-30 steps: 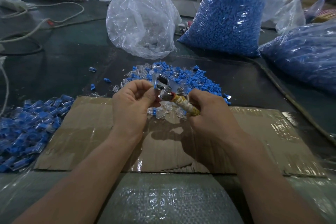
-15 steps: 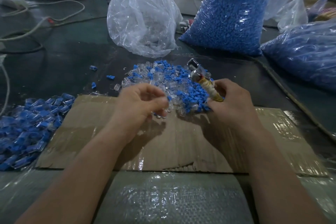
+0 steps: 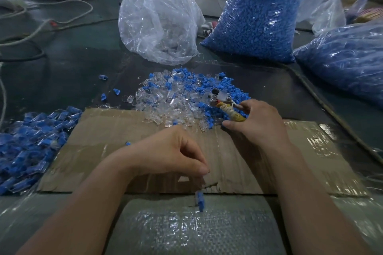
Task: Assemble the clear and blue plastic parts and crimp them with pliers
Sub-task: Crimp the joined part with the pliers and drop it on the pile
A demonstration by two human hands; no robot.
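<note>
Pliers with a yellow-wrapped handle [image 3: 228,109] sit gripped in the right hand [image 3: 261,124], metal head over the loose heap of clear and blue plastic parts [image 3: 182,97] at the far edge of the flat brown cardboard sheet [image 3: 128,141]. The left hand [image 3: 170,155] hovers near the cardboard's near edge, fingers curled with thumb against fingertips. A blurred blue-and-clear assembled piece [image 3: 200,203] shows just below them, over the plastic-covered woven sack [image 3: 192,232]; whether the fingers touch it cannot be told. Beyond the heap stand a crumpled clear plastic bag holding a few clear parts [image 3: 159,25], a full clear bag of blue parts [image 3: 252,23], and a second bag of blue parts [image 3: 348,58] on the right. A mound of assembled blue-and-clear pieces [image 3: 31,141] lies left.
</note>
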